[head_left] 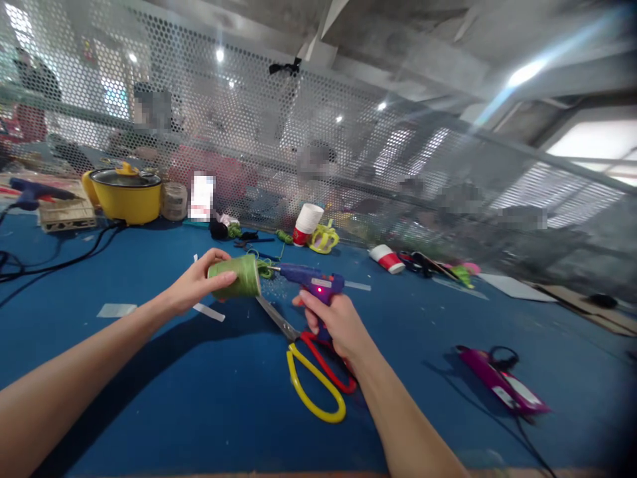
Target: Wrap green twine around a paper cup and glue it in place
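My left hand (213,273) is closed around a cup wrapped in green yarn (241,277), tilted on its side with its pale rim to the right. Loose green yarn (266,268) shows just past that rim. In my right hand (331,315) is a blue glue gun (306,273) with a lit red light, gripped by its handle. Its nozzle points left, close to the cup's rim; whether they touch I cannot tell. Beneath both hands, large scissors (286,328) with one red and one yellow handle lie on the blue table (199,411).
At the back left stand a yellow electric pot (128,201), a jar (174,201) and another glue gun (37,192). Stacked paper cups (307,222) and a yellow woven basket (324,238) are by the mesh screen (249,119). A purple corded device (502,382) lies at right.
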The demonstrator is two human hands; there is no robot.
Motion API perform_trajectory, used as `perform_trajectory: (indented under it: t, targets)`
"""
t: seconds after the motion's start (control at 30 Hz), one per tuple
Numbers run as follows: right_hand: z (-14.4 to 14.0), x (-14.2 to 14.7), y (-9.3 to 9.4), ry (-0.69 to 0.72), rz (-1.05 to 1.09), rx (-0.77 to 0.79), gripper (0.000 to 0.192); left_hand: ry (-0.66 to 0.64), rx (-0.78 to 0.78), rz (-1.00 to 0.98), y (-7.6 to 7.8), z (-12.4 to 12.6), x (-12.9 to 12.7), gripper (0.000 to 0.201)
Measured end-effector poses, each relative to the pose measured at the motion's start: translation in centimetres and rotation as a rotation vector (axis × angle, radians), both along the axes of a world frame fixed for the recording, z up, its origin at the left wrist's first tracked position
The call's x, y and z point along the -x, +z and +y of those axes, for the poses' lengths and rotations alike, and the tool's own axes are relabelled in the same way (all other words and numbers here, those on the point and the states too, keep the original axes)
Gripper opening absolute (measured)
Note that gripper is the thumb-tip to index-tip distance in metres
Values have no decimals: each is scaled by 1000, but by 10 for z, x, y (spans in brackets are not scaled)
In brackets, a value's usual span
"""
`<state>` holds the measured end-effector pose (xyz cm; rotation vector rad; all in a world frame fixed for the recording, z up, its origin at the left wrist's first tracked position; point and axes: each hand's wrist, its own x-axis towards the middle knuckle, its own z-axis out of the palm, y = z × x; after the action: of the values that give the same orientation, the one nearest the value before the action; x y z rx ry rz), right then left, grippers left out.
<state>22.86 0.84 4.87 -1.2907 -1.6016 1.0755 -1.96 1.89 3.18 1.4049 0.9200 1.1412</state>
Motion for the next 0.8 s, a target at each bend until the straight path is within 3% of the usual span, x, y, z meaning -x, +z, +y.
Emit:
perform_trajectory:
  t: [0.1, 0.2, 0.47, 0.63, 0.7, 0.8]
  targets:
    - [14, -10, -4, -82, -43, -5, 28, -44, 124, -95, -1, 2, 1, 52]
    - [32, -23, -10, -253, -274, -55, 29, -70, 158, -26, -3, 5, 3, 57]
    - [64, -42, -30, -380, -750, 16, 37, 123, -51, 350, -33, 23, 6, 63]
    - [57, -30, -21, -468, -1033, -14, 30, 127, -107, 438, -48, 27, 1, 66]
    - [44, -17, -14, -431, -1096, -78, 30, 133, -127, 478, -52, 28, -2, 66]
    - [21, 4, -10, -161, -1113, -122, 29, 133, -155, 564, -50, 28, -1, 67]
